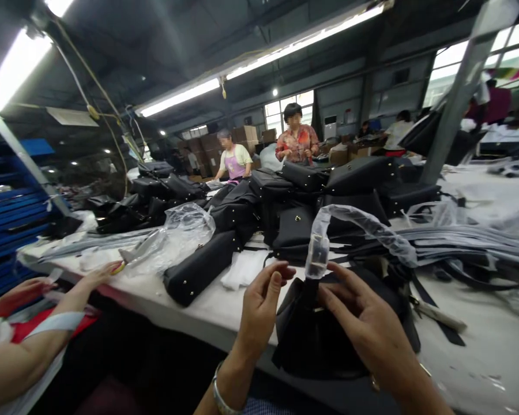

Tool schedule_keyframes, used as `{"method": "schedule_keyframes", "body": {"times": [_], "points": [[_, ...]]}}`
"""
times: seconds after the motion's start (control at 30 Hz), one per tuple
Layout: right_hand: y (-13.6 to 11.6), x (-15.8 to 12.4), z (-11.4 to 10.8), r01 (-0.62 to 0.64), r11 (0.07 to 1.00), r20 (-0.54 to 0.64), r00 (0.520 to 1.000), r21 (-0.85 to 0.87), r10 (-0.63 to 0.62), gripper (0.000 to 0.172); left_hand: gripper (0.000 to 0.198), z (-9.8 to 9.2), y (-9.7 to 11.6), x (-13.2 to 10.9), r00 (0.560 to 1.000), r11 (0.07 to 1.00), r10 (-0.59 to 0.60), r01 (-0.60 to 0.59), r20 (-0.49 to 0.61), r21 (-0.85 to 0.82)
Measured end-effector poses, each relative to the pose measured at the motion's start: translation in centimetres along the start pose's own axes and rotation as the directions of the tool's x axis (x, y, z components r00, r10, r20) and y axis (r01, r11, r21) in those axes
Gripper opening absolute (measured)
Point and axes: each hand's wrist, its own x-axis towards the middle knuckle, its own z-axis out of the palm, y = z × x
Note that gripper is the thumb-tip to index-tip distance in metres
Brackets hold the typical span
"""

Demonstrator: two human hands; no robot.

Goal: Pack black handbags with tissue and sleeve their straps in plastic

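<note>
Black bag [318, 349] sits at the right fingers [349, 282], slightly parted, grip unclear; left fingers [275, 283] curl loosely, empty, beside it.

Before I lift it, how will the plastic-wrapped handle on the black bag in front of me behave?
The handle seems fairly springy, since it stands in an arch above the black bag. Its plastic wrap looks wrinkled and shiny, so it may slip or shift in your grip.

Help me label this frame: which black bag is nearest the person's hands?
The bag at the right hand, plastic-wrapped strap arching above it; the other black bags lie farther away.
</note>
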Motion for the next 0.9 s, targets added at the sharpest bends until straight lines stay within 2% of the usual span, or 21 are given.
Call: {"method": "schedule_keyframes", "body": {"times": [0.07,0.13,0.23,0.3,0.37,0.47,0.57,0.67,0.73,0.83,0.9], "points": [[-0.2,0.2,-0.1,-0.006,1.000,-0.009,1.000,0.013,0.006,0.062,0.031,-0.8,-0.8,-1.7,0.998,0.995,-0.040,0.044,-0.044,0.086],[-0.3,0.3,-0.1,0.002,1.000,-0.021,1.000,-0.025,-0.002,0.060,0.028,-1.2,-1.2,-3.5,0.996,0.987,-0.082,0.084,-0.020,0.135],[-0.2,0.3,-0.3,0.072,0.965,-0.035,0.996,-0.251,-0.083,0.050,0.025,-1.2,-1.3,-5.1,0.995,0.979,-0.102,0.097,0.018,0.182],[0.0,-0.2,-0.6,0.162,0.885,0.007,0.984,-0.437,-0.177,0.043,0.024,-0.9,-1.1,-5.2,0.993,0.978,-0.116,0.112,0.012,0.176],[0.5,-1.0,-1.1,0.277,0.777,0.095,0.957,-0.565,-0.272,0.037,0.022,-0.7,-1.1,-4.9,0.987,0.981,-0.158,0.156,0.006,0.119],[1.8,-2.5,-1.7,0.446,0.611,0.249,0.890,-0.654,-0.382,0.036,0.023,-0.7,-1.4,-4.4,0.974,0.974,-0.226,0.226,0.033,-0.010],[3.2,-3.6,-2.0,0.516,0.484,0.316,0.842,-0.707,-0.436,0.041,0.022,-0.9,-1.7,-4.3,0.975,0.976,-0.219,0.219,0.027,0.003],[4.1,-4.0,-1.8,0.545,0.417,0.336,0.813,-0.728,-0.476,0.034,0.025,-0.9,-1.3,-4.0,0.991,0.986,-0.128,0.131,-0.035,0.100],[4.3,-4.2,-1.5,0.568,0.394,0.354,0.794,-0.722,-0.495,0.028,0.031,-0.6,-0.4,-3.1,0.997,0.990,-0.070,0.073,-0.036,0.119],[3.9,-4.6,-1.0,0.587,0.379,0.387,0.785,-0.716,-0.484,0.027,0.041,0.4,1.4,-0.6,0.999,0.991,0.003,-0.008,0.032,0.132],[3.7,-4.9,-0.6,0.587,0.359,0.394,0.782,-0.726,-0.484,0.028,0.043,1.3,2.2,1.4,0.993,0.990,0.024,-0.039,0.114,0.133]]}}
